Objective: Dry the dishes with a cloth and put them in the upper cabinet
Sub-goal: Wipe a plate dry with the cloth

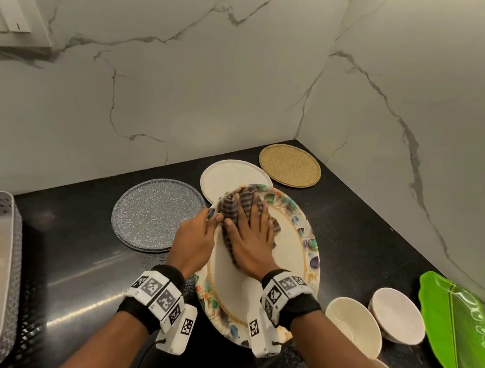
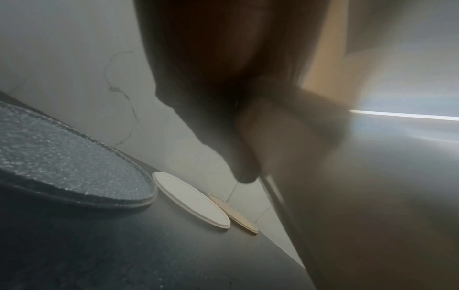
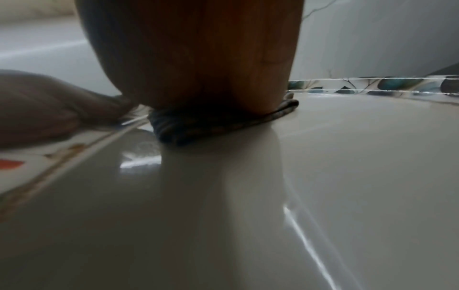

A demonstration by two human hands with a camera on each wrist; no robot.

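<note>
One dish in work — large oval floral-rimmed plate (image 1: 297, 251), tilted above black countertop (image 1: 79, 255). Left hand (image 1: 194, 239) grips rim; right hand (image 1: 250, 246) flat, pressing striped cloth (image 1: 240, 206) on plate. Remaining plates, bowls undried — none shelved.

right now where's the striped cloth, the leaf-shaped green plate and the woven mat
striped cloth (image 1: 243, 204), head view, bunched part beyond the fingers
leaf-shaped green plate (image 1: 458, 332), head view, middle of the leaf
woven mat (image 1: 290, 165), head view, its centre

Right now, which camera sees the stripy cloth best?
The head view: the stripy cloth shows from above, spread under the right hand on the flowered plate. The right wrist view shows only its squashed edge; the left wrist view shows none.
</note>
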